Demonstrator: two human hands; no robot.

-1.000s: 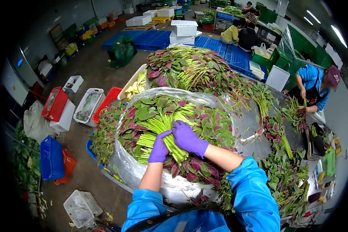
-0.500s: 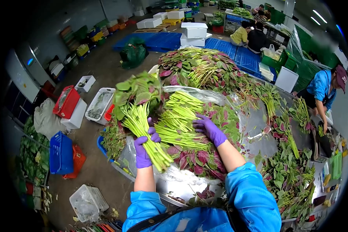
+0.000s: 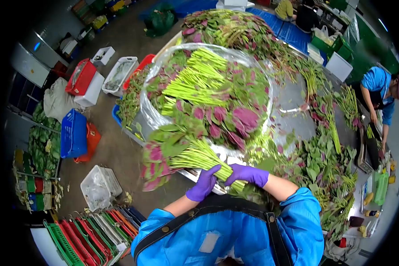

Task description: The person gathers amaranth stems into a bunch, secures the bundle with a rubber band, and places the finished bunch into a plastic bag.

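fingers point(image 3: 210, 174) closed round one bunch point(image 3: 203, 155), clear of the heap point(image 3: 195, 84)

from where i stand, the wide metal table point(image 3: 299, 124) has a dull shine, strewn with limp loose greens point(image 3: 328, 168). on it the rounded heap sits in crinkled clear plastic point(image 3: 151, 114), smooth pale stems over broad green and plum-purple leaves. the bunch has come down from above the heap to the table's near side, ruffled leaves fanning left, straight stems running to blunt cut ends at right. the right hand point(image 3: 249, 174) has quit the heap to join the left hand point(image 3: 202, 184), so the work now centres on this one handful. left fingers wrap the stems; right ones grip nearer the ends, tips hidden, their pressure impossible to tell.
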